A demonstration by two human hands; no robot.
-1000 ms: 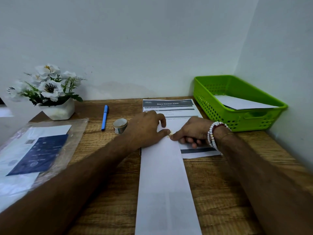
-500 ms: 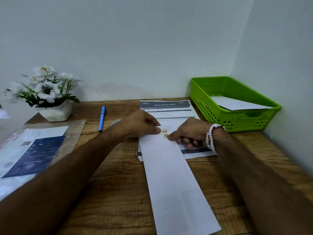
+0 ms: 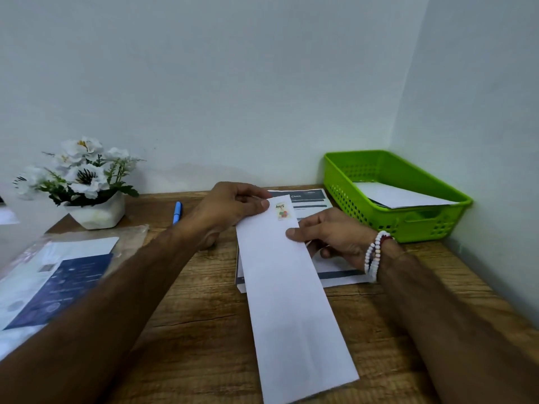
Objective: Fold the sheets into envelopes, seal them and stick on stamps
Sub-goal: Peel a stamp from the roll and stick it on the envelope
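Head view is showing the pen (image 3: 177,210) mostly hidden behind the left hand (image 3: 230,212). The sheet (image 3: 341,274) is lying largely covered, and the stamp (image 3: 282,211) is carrying print too small to read. The left hand is pinching the envelope (image 3: 291,301) at its far corner, thumb on top, with the stamp just right of that thumb. The right hand (image 3: 332,239) is gripping the envelope's right edge, thumb above, fingers curling beneath. The envelope is running from between both hands toward the desk's (image 3: 198,330) near edge. The basket (image 3: 408,225) is sitting just beyond the right hand.
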